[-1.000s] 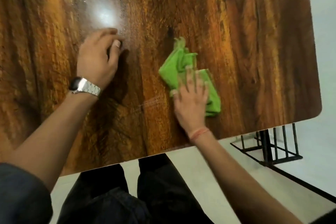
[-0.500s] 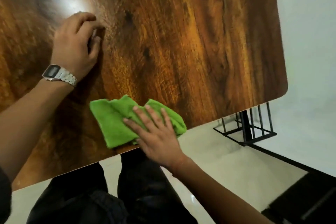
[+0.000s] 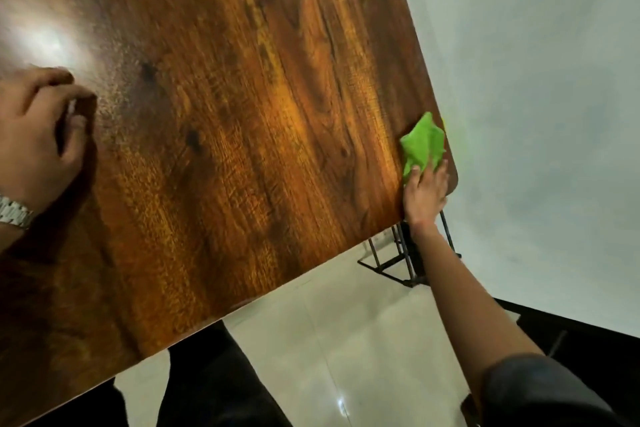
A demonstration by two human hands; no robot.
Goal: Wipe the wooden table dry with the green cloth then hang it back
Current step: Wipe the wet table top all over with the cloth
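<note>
- While only the head view is on hand, all entries below come from it.
- Wooden bench (image 3: 242, 114): top fills most of the frame, tilted by the camera angle; a bright glare patch sits at upper left, with fine speckling beside it that may be moisture, cannot confirm.
- Green cloth (image 3: 423, 142): bunched at the bench's far right edge, close to the rounded near corner, a bit of it hanging past the edge.
- Right hand (image 3: 424, 192): arm stretched out, fingers straight and spread flat on the cloth's near part, pressing it to the wood rather than gripping. Judgement: a flat palm gives wide contact, suited to dragging water off along the edge.
- Left hand (image 3: 38, 142): rests on the bench at far left, fingers loosely curled, nothing visibly held. Judgement: it braces the body for the long reach.
- Watch (image 3: 14, 213) on the left wrist.
- Black metal frame (image 3: 401, 260) stands on the pale floor below the corner.
- Judgement: wiping under way; hanging not yet begun.
</note>
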